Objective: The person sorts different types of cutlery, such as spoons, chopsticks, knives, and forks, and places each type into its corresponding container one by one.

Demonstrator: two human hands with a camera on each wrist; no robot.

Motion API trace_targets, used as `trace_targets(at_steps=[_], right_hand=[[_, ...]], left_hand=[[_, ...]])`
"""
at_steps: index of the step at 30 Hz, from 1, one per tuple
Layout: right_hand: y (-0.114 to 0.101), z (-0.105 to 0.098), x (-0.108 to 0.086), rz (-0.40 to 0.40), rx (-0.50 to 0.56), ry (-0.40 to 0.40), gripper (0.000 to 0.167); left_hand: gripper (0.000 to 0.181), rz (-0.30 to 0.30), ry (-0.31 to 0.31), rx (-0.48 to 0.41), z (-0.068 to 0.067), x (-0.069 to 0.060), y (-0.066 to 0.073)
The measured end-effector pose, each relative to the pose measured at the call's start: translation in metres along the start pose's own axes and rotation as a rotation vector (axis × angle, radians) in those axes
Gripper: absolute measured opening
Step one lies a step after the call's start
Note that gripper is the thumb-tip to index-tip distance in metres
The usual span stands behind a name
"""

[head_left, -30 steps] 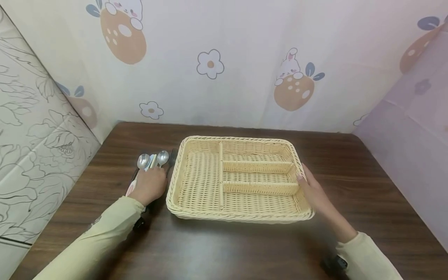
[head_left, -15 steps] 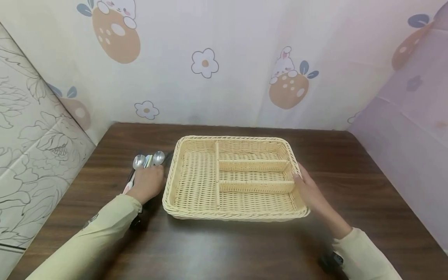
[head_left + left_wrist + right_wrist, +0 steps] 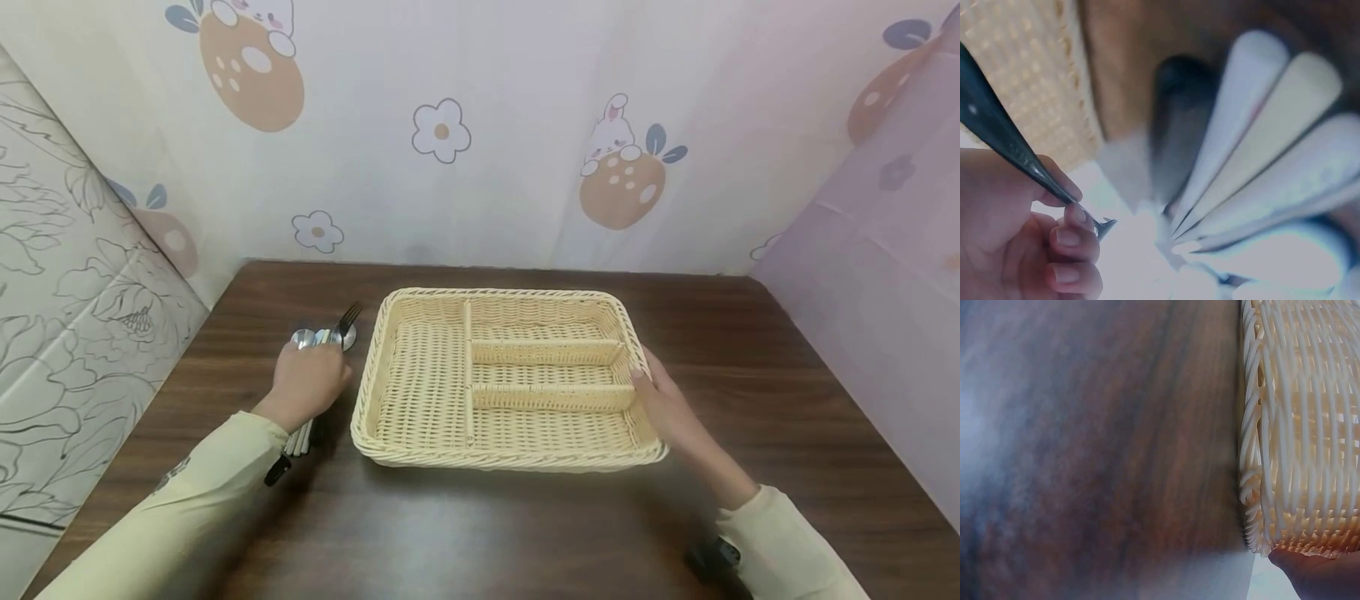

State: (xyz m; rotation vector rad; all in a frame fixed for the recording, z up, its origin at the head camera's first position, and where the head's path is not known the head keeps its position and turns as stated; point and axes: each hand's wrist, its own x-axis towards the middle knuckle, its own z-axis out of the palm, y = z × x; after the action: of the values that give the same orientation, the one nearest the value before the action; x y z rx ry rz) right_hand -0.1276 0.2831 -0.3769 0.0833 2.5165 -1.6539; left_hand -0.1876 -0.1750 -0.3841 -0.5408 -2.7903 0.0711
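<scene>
Your left hand point(image 3: 303, 379) pinches the dark fork point(image 3: 1004, 131), left of the basket point(image 3: 423, 367), close by the other cutlery point(image 3: 1287, 109); swung low, its tines point(image 3: 350, 315) could snag a spoon point(image 3: 352, 337). Your right hand point(image 3: 667, 408) grips the basket's right rim point(image 3: 628, 328); loosening it could let the basket slide.

Soft light fills the head view, with pale glare on the near counter point(image 3: 438, 533) and dark shadow beside the left sleeve point(image 3: 180, 500). The left wrist view burns out white low down, its handles point(image 3: 1297, 87) blurred; the right smears the counter, the basket point(image 3: 1310, 425) crisper.
</scene>
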Motion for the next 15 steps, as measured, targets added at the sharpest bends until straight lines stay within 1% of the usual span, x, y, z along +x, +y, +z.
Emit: trace_targets(at_steps=[3, 6, 8, 9, 10, 11, 15], right_hand=[[0.000, 0.000, 0.000, 0.004, 0.003, -0.003, 0.059], [-0.001, -0.001, 0.000, 0.000, -0.007, -0.004, 0.058], [-0.001, -0.001, 0.000, -0.005, -0.014, -0.002, 0.058], [-0.001, -0.001, 0.000, -0.005, -0.015, -0.002, 0.058], [-0.001, -0.001, 0.000, -0.006, -0.014, -0.002, 0.058], [-0.001, -0.001, 0.000, -0.007, -0.014, -0.002, 0.058], [0.000, -0.001, -0.001, -0.006, -0.001, -0.005, 0.059]], left_hand=[[0.035, 0.021, 0.071, 0.024, -0.010, 0.000, -0.002], [0.038, 0.062, 0.154, 0.050, -0.019, 0.001, -0.003], [0.040, 0.084, 0.187, 0.057, -0.026, 0.001, -0.003], [0.040, 0.091, 0.193, 0.055, -0.030, 0.002, -0.002], [0.041, 0.098, 0.185, 0.058, -0.033, 0.002, -0.001], [0.042, 0.106, 0.173, 0.064, -0.037, 0.003, 0.000], [0.041, 0.097, 0.118, 0.043, -0.048, 0.006, 0.007]])
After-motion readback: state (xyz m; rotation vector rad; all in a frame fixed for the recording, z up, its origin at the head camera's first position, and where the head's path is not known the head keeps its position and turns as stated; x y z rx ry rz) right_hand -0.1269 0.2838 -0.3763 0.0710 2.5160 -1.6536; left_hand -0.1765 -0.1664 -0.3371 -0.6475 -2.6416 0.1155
